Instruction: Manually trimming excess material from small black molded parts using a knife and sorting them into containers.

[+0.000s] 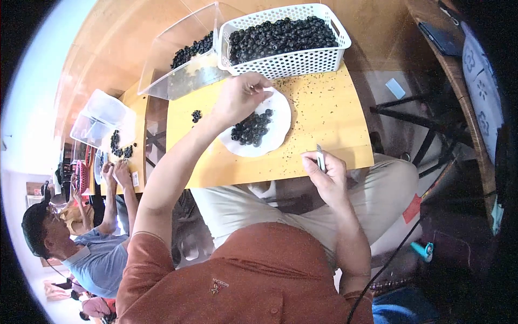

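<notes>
My left hand [243, 98] hovers over the far left edge of a white plate [281, 121], its fingers curled together; whatever they pinch, if anything, is too small to make out. On the plate lies a loose heap of small black ring-shaped pieces [252, 129]. Near the table's front right edge, my right hand [330, 174] is closed around a slim utility knife [320, 157], blade end pointing up and away from me. Beyond the plate stands a white perforated basket [291, 63] filled with more of the black pieces.
Left of the basket, a clear plastic bin [186, 81] holds more black pieces. A few pieces [196, 116] and dark crumbs lie on the yellow wooden table [329, 116]. At far left, another person [97, 259] works at a neighbouring table. A teal tape roll [423, 251] is at lower right.
</notes>
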{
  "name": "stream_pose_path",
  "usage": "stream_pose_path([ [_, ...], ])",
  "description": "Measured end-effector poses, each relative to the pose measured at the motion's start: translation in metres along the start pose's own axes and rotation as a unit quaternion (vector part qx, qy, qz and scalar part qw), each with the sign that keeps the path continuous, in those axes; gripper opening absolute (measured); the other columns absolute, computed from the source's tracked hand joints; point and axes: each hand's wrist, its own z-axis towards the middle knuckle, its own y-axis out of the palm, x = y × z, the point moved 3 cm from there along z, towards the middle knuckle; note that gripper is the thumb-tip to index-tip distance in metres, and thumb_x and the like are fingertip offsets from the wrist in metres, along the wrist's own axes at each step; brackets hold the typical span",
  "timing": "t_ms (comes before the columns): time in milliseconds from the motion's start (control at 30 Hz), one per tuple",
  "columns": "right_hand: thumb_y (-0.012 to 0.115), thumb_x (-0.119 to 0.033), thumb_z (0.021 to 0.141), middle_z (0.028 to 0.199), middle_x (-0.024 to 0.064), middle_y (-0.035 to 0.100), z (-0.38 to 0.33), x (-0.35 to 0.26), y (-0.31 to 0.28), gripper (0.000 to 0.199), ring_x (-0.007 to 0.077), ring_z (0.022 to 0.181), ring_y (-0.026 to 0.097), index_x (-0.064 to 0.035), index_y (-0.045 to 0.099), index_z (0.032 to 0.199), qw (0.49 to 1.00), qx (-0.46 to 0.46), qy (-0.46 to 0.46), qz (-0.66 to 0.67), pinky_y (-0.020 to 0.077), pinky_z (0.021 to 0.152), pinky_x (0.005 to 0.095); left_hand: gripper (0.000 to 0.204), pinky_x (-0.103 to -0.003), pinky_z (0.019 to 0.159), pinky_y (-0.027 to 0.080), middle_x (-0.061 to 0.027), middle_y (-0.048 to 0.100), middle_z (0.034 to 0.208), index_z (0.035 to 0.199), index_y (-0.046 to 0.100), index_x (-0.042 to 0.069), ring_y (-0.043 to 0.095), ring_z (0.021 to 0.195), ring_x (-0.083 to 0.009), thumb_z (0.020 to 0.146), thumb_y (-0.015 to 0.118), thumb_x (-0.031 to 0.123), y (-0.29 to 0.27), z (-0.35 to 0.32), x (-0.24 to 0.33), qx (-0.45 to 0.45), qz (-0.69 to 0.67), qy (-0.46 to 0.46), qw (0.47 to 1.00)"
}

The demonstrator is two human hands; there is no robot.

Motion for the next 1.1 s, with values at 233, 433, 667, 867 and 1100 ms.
stream_pose_path([
  [233, 0.066, -0.012, 0.097, 0.079, -0.0003, 0.065, 0.001, -0.005, 0.009, 0.014, 0.0054, 0.072, 0.056, 0.0016, 0.070, 0.099, 1.000, -0.008, -0.003, -0.020, 0.0470, 0.066, 0.0231, 0.024, -0.038, 0.080, 0.057, -0.0128, 0.075, 0.096, 0.101, 0.075, 0.008, 0.073, 0.087, -0.0285, 0.082, 0.075, 0.023, 0.004, -0.022, -0.015, -0.099, 0.087, -0.016, 0.991],
  [433, 0.066, -0.012, 0.097, 0.079, -0.0008, 0.064, 0.001, -0.006, 0.011, 0.015, 0.0051, 0.072, 0.056, 0.0020, 0.070, 0.099, 1.000, -0.003, 0.007, -0.009, 0.0472, 0.066, 0.0223, 0.022, -0.040, 0.080, 0.055, -0.0130, 0.074, 0.093, 0.101, 0.075, 0.008, 0.071, 0.088, -0.0294, 0.081, 0.076, 0.017, 0.014, -0.024, 0.001, -0.141, 0.203, 0.035, 0.968],
  [667, 0.065, -0.011, 0.098, 0.079, -0.0027, 0.063, 0.001, -0.006, 0.009, 0.014, 0.0038, 0.071, 0.054, 0.0019, 0.069, 0.100, 1.000, -0.002, 0.015, -0.011, 0.0450, 0.064, 0.0210, 0.022, -0.043, 0.080, 0.053, -0.0126, 0.074, 0.091, 0.101, 0.075, 0.008, 0.070, 0.086, -0.0307, 0.082, 0.073, 0.019, 0.020, -0.021, -0.009, -0.141, 0.154, -0.008, 0.978],
  [867, 0.064, -0.011, 0.098, 0.078, -0.0031, 0.062, 0.000, -0.004, 0.008, 0.014, 0.0035, 0.071, 0.053, 0.0018, 0.069, 0.100, 1.000, -0.003, 0.019, 0.009, 0.0444, 0.063, 0.0210, 0.019, -0.043, 0.084, 0.052, -0.0137, 0.072, 0.096, 0.101, 0.074, 0.007, 0.067, 0.094, -0.0318, 0.083, 0.072, 0.016, 0.020, -0.025, -0.007, -0.148, 0.177, 0.054, 0.971],
  [1100, 0.064, -0.011, 0.098, 0.079, -0.0022, 0.063, 0.001, -0.003, 0.008, 0.014, 0.0039, 0.072, 0.054, 0.0016, 0.070, 0.100, 1.000, -0.001, 0.019, 0.005, 0.0452, 0.064, 0.0214, 0.016, -0.043, 0.082, 0.051, -0.0135, 0.066, 0.091, 0.093, 0.066, 0.005, 0.063, 0.093, -0.0336, 0.083, 0.073, 0.016, 0.019, -0.030, -0.008, -0.101, 0.147, 0.146, 0.973],
])
